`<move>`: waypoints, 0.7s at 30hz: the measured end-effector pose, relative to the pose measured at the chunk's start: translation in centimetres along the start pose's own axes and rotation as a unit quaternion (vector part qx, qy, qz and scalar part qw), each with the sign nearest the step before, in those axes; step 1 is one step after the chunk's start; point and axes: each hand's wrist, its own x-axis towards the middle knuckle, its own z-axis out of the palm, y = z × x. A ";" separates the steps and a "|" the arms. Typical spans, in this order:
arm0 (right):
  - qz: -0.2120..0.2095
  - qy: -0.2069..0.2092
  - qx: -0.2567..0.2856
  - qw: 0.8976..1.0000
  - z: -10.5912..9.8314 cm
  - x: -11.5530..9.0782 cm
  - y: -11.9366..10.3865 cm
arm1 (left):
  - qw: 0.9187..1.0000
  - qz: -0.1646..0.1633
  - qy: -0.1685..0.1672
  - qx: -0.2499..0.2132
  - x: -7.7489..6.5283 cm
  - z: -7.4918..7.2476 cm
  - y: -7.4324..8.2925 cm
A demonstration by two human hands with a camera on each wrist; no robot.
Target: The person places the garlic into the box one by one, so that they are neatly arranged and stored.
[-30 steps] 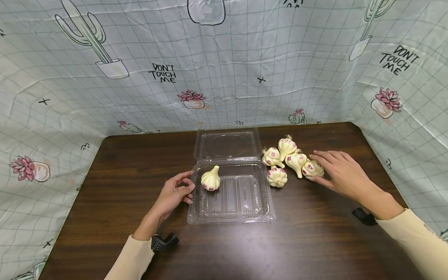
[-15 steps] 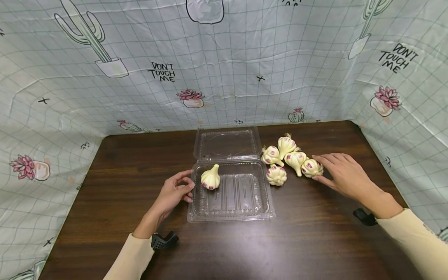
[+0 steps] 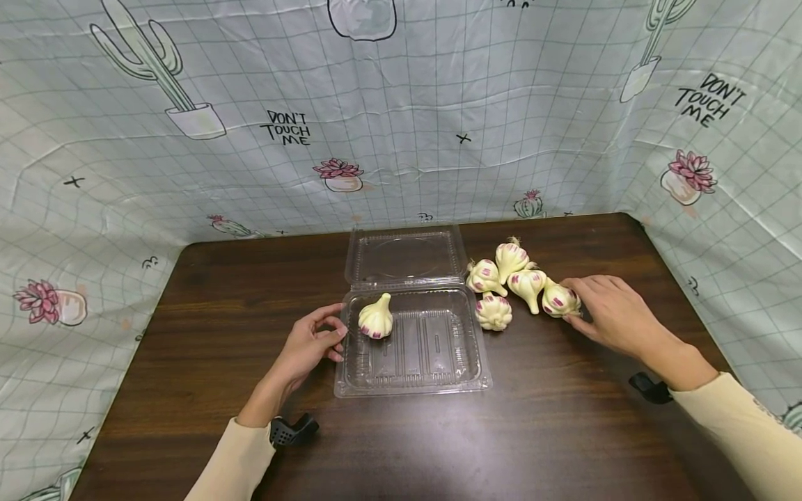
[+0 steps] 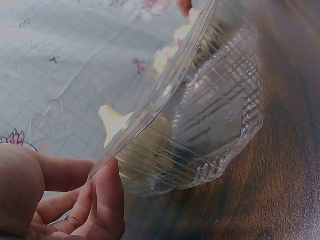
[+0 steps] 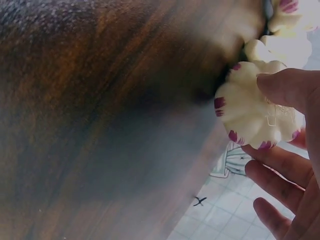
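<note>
A clear plastic clamshell container (image 3: 410,383) lies with its lid folded back, and one garlic bulb (image 3: 376,320) sits in its left part. My left hand (image 3: 310,341) pinches the container's left rim between thumb and fingers, as the left wrist view shows up close. On the right, my right hand (image 3: 610,313) grips the rightmost garlic bulb (image 5: 250,105), thumb on one side and a finger on the other. Its root end faces the right wrist camera. Several more garlic bulbs (image 3: 526,282) cluster between that hand and the container.
The dark wooden table (image 3: 238,292) meets a patterned cloth backdrop (image 3: 401,139) along its back and sides. The raised lid (image 3: 404,257) reaches close to the table's back edge.
The right fingers have closed in on the rightmost garlic bulb, which has turned slightly. The left hand keeps its place at the container's rim.
</note>
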 end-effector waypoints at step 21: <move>-0.035 0.036 0.015 0.999 0.4 -0.6 0.2 | 1.000 -0.002 0.000 0.002 -0.1 -0.1 0.0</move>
